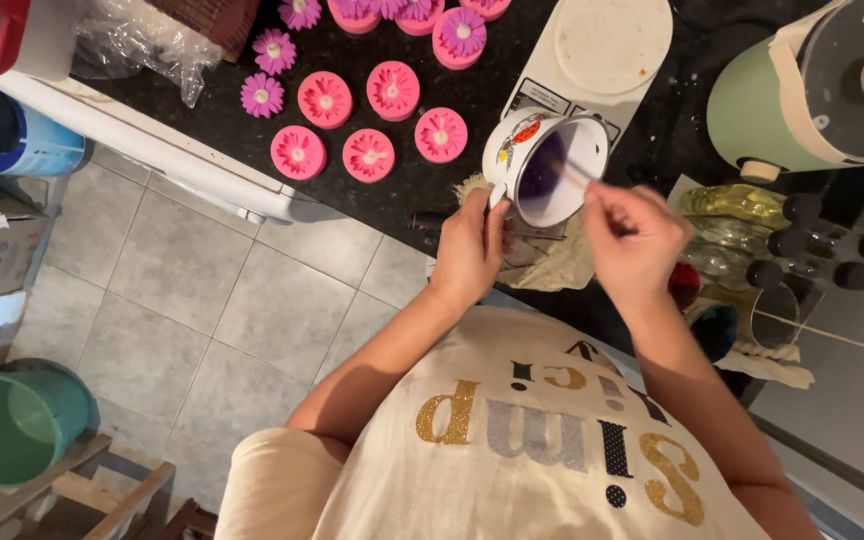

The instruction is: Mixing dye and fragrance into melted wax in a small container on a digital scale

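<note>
My left hand grips the handle of a white enamel mug with a painted side, tilted over the black counter. Purple liquid shows inside the mug. My right hand pinches a thin stick whose tip reaches into the mug. A crumpled cloth lies under both hands. Several round pink moulds with flower shapes sit on the counter to the left, and purple flower pieces lie beside them.
A white kitchen scale stands behind the mug. A green pot with a lid is at the right, above small dark-capped bottles. A teal bucket and wooden frame stand on the tiled floor.
</note>
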